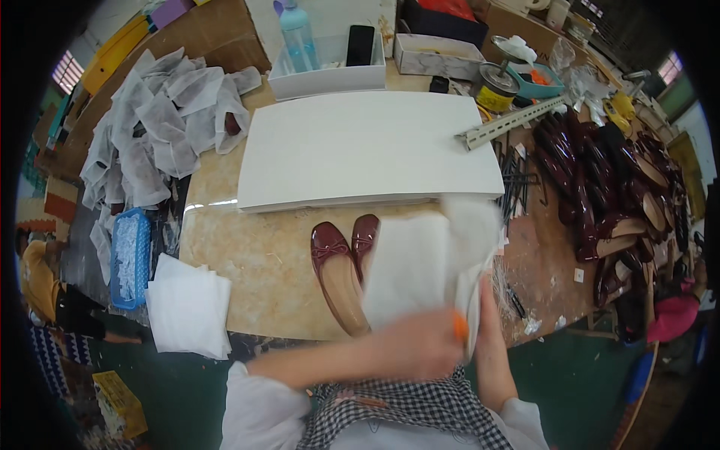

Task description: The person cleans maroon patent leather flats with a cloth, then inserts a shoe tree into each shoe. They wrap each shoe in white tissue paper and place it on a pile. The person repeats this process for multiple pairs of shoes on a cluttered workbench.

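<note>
A white cloth point(411, 259), partly smeared by motion and perhaps a bag, hangs over the near middle of the table. My right hand point(487, 319) grips its right edge, fingers partly hidden behind the fabric. Reaching across from the left, my left hand point(427, 341) is closed and blurred at the cloth's lower edge. Something small and orange point(460, 325) shows at its fingertips, too smeared to name. Two dark red ballet flats with bows lie beside the cloth: the left shoe point(334, 266) is in plain sight, while the right shoe point(365, 234) is mostly covered by it.
A large white box lid or board point(367, 150) lies behind the shoes. White sheets point(189, 307) are stacked at left, near a blue basket point(130, 259) and wrapped items point(161, 112). Many glossy dark red shoes point(592, 187) pile up right, past a metal bar point(514, 122) and a tin point(496, 88).
</note>
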`<state>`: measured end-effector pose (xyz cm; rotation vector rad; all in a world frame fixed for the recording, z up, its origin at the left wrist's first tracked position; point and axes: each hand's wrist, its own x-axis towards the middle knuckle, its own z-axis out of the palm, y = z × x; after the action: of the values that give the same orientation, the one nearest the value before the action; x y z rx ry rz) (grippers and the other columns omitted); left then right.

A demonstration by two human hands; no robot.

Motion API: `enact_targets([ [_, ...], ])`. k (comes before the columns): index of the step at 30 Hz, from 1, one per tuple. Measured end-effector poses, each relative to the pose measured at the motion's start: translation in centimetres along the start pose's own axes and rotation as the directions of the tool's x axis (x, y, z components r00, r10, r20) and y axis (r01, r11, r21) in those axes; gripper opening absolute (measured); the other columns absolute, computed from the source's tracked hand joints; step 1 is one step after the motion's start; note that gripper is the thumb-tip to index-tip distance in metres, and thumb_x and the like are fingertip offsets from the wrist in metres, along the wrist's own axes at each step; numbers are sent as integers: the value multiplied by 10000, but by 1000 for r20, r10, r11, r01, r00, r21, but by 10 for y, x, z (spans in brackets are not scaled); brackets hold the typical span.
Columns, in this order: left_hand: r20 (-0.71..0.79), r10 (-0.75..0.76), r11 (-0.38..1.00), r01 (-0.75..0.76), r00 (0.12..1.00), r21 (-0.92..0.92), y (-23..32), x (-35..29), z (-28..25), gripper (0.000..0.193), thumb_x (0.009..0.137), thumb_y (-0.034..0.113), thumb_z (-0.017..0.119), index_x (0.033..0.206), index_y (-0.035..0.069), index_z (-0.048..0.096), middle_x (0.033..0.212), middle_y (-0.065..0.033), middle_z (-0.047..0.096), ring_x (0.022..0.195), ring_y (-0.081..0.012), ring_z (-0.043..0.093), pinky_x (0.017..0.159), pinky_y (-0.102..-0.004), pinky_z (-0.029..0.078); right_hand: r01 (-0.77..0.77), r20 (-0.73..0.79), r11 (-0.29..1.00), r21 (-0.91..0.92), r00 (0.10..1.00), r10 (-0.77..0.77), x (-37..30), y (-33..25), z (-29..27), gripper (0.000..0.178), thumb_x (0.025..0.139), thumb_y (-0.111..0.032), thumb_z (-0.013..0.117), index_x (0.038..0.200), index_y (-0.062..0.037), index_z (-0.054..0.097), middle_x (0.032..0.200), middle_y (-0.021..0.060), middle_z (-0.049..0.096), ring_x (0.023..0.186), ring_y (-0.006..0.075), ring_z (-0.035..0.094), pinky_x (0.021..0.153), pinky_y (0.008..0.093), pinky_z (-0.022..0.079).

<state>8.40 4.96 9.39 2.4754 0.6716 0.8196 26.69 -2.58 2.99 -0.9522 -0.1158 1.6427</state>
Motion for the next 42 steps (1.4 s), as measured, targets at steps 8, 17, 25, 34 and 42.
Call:
enact_targets([
  [8,-172,-406,911,412,897,-3,-3,-80,11,324,752,145,652,1073,118,623,1108,-108,589,943,-288,610,822,-421,487,222,372,702,-676,926,65,-6,2,39,600,834,-91,614,1367,-4,354,1326,121,479,1227,225,462,1013,342,385],
  [17,409,-479,856,517,777,18,-19,-35,32,300,897,181,434,1130,35,553,957,-197,613,952,-324,588,851,-386,461,276,207,448,-850,958,-198,38,-30,13,492,671,-29,655,1159,-52,590,1182,97,519,1133,259,504,934,374,419],
  [25,323,-158,987,137,933,86,10,-51,79,241,753,282,629,679,54,649,691,-73,612,703,-198,582,723,-324,390,295,657,-828,-478,746,-113,93,25,42,297,724,-138,638,1009,-57,660,853,91,522,794,244,575,635,343,501],
  [34,385,-116,992,87,916,93,10,-45,81,259,736,289,640,599,69,638,644,-67,592,702,-190,577,730,-327,385,321,422,-310,-895,834,-354,107,0,34,541,698,-132,733,1199,-21,561,886,154,542,752,310,557,684,354,466],
  [42,-280,-120,577,296,953,761,-193,53,-44,650,786,519,595,1350,242,429,1272,-217,450,1227,-399,368,1022,-635,198,466,429,59,-883,851,-302,47,-24,21,488,799,-68,659,1267,-32,523,901,63,570,729,148,520,666,260,451],
])
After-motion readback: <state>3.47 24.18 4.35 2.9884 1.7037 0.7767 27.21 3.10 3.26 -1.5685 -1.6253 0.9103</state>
